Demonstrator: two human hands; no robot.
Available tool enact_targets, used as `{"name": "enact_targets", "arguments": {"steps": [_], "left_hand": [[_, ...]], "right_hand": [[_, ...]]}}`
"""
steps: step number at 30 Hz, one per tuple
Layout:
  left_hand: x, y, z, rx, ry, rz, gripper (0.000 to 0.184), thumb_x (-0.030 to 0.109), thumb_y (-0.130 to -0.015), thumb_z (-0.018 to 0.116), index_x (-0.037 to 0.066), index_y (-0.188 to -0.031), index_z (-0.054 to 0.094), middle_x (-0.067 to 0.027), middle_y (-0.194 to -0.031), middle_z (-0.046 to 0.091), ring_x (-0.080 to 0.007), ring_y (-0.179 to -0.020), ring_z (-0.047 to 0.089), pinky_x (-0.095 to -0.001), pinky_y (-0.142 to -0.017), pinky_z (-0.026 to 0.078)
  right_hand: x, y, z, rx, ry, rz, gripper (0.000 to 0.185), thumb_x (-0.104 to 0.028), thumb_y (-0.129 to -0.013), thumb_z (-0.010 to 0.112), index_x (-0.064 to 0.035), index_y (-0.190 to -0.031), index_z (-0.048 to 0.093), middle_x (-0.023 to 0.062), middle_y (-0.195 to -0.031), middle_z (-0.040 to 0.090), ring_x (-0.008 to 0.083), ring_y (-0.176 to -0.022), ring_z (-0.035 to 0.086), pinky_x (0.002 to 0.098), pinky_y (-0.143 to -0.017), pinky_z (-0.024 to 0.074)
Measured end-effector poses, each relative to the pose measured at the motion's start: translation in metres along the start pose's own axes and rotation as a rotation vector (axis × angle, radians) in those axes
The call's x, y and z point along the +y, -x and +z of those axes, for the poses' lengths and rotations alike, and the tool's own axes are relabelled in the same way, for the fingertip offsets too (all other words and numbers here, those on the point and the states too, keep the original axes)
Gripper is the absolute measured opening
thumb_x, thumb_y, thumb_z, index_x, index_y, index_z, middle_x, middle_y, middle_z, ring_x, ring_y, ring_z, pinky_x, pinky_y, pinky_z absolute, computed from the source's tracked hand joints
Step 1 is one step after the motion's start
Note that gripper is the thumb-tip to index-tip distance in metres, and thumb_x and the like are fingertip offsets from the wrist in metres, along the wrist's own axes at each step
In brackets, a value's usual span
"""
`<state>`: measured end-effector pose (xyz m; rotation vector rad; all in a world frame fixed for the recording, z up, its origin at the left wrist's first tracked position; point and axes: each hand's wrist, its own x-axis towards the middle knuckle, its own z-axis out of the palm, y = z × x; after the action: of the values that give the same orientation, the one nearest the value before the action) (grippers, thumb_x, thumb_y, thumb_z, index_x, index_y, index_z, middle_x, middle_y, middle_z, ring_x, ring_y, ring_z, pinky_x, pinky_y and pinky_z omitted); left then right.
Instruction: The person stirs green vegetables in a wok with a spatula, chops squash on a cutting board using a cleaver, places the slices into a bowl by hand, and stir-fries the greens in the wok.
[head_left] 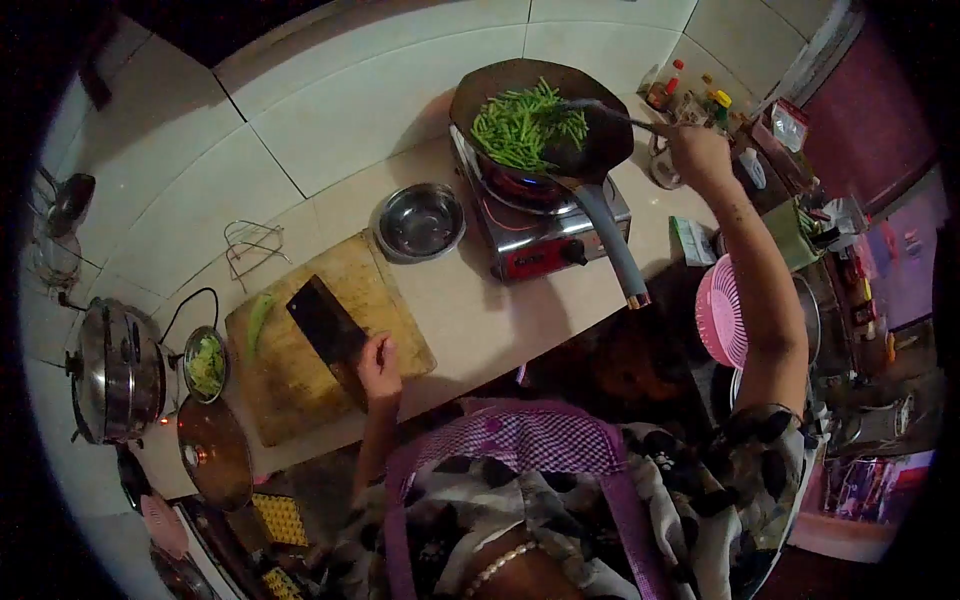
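Note:
My right hand [698, 155] is closed around the handle of a spatula [610, 110], whose far end reaches into the wok [590, 160]. Cut green beans [520, 125] lie heaped in the wok, mostly on its left side. My left hand [380, 370] is loosely curled at the lower right of a dark cleaver [325, 320]. That cleaver lies over the wooden cutting board [285, 385]; whether my fingers grip anything is hidden. A single green pepper-like piece [259, 320] lies left of the blade.
The wok stands on a portable stove [540, 255], its handle [615, 245] pointing toward me. Beside it is a metal bowl [420, 222]. A small bowl of chopped greens [207, 367] and a lidded pot [115, 370] stand left. Right are a pink basket [718, 310] and sauce bottles [662, 88].

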<state>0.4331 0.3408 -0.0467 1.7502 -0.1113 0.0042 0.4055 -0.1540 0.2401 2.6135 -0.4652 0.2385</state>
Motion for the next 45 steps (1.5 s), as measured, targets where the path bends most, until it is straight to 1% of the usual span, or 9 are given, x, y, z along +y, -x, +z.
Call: {"name": "enact_targets", "arguments": {"steps": [5, 11, 18, 22, 27, 30, 39, 41, 45], "left_hand": [[-0.005, 0.011, -0.010, -0.050, -0.050, 0.002, 0.021, 0.016, -0.090, 0.056, 0.000, -0.103, 0.059, -0.0015, -0.087, 0.058, -0.0086, -0.079, 0.051, -0.0243, -0.072, 0.043], [-0.017, 0.022, -0.019, -0.070, 0.020, -0.083, 0.023, 0.018, -0.089, 0.057, -0.001, -0.102, 0.059, -0.0012, -0.084, 0.058, -0.0083, -0.075, 0.050, -0.0235, -0.069, 0.043], [0.003, 0.018, -0.024, -0.030, -0.062, -0.022, 0.022, 0.018, -0.090, 0.055, 0.000, -0.102, 0.060, -0.0014, -0.080, 0.057, -0.0087, -0.073, 0.050, -0.0240, -0.067, 0.042], [-0.011, 0.018, -0.018, -0.079, -0.072, -0.024, 0.021, 0.017, -0.090, 0.054, 0.000, -0.101, 0.060, -0.0022, -0.079, 0.057, -0.0091, -0.073, 0.050, -0.0242, -0.066, 0.042], [0.009, 0.021, -0.016, -0.089, -0.038, -0.073, 0.019, 0.015, -0.090, 0.054, 0.001, -0.101, 0.060, -0.0015, -0.079, 0.056, -0.0085, -0.073, 0.049, -0.0237, -0.066, 0.042], [0.001, 0.023, -0.016, -0.039, -0.011, -0.046, 0.018, 0.014, -0.090, 0.054, 0.000, -0.101, 0.059, -0.0005, -0.078, 0.056, -0.0077, -0.073, 0.049, -0.0227, -0.066, 0.042], [0.005, 0.019, -0.011, -0.065, -0.057, 0.017, 0.020, 0.016, -0.090, 0.054, -0.001, -0.099, 0.059, -0.0048, -0.079, 0.058, -0.0111, -0.075, 0.053, -0.0253, -0.069, 0.044], [0.006, 0.017, -0.008, -0.087, -0.110, 0.053, 0.021, 0.017, -0.090, 0.054, -0.002, -0.098, 0.059, -0.0062, -0.082, 0.059, -0.0118, -0.077, 0.053, -0.0262, -0.070, 0.044], [-0.005, 0.012, -0.004, -0.100, -0.156, 0.055, 0.022, 0.018, -0.090, 0.055, -0.001, -0.100, 0.060, -0.0075, -0.087, 0.060, -0.0120, -0.079, 0.054, -0.0271, -0.073, 0.045]], "right_hand": [[0.026, -0.014, 0.041, -0.012, -0.217, 0.225, 0.024, -0.025, -0.081, 0.057, -0.0145, -0.101, 0.063, 0.0120, -0.086, 0.066, 0.0304, -0.081, 0.065, 0.0429, -0.065, 0.0512], [-0.023, -0.044, 0.090, -0.422, -1.125, 0.286, 0.029, -0.028, -0.083, 0.061, -0.0037, -0.097, 0.067, 0.0068, -0.074, 0.065, 0.0203, -0.069, 0.062, 0.0354, -0.067, 0.0487], [0.000, -0.036, -0.013, -0.318, -0.958, 0.011, 0.035, -0.035, -0.081, 0.065, -0.0046, -0.099, 0.068, 0.0040, -0.069, 0.062, 0.0100, -0.064, 0.053, 0.0286, -0.061, 0.0448], [-0.030, -0.025, 0.014, 0.004, -0.503, -0.370, 0.026, -0.028, -0.082, 0.059, -0.0106, -0.100, 0.067, 0.0132, -0.077, 0.066, 0.0246, -0.067, 0.065, 0.0333, -0.063, 0.0512], [-0.056, -0.037, -0.013, -0.067, 0.088, -0.209, 0.015, -0.024, -0.078, 0.057, -0.0149, -0.085, 0.066, 0.0106, -0.080, 0.066, 0.0279, -0.071, 0.066, 0.0396, -0.056, 0.0526], [-0.049, -0.049, -0.024, 0.155, -0.076, -0.151, 0.016, -0.022, -0.078, 0.056, -0.0118, -0.086, 0.065, 0.0105, -0.077, 0.065, 0.0290, -0.070, 0.066, 0.0400, -0.055, 0.0523], [-0.030, -0.061, 0.003, -0.096, 0.187, -0.468, 0.025, -0.014, -0.076, 0.060, -0.0161, -0.101, 0.062, 0.0077, -0.085, 0.066, 0.0266, -0.081, 0.065, 0.0386, -0.067, 0.0522], [0.013, -0.030, -0.040, 0.212, 0.111, -0.515, 0.028, -0.012, -0.074, 0.060, -0.0205, -0.101, 0.064, 0.0063, -0.085, 0.066, 0.0248, -0.081, 0.065, 0.0359, -0.066, 0.0525], [0.030, 0.015, -0.107, -0.015, 0.126, -0.349, 0.031, -0.007, -0.072, 0.054, -0.0188, -0.098, 0.067, 0.0090, -0.084, 0.064, 0.0280, -0.082, 0.062, 0.0388, -0.068, 0.0499]]}}
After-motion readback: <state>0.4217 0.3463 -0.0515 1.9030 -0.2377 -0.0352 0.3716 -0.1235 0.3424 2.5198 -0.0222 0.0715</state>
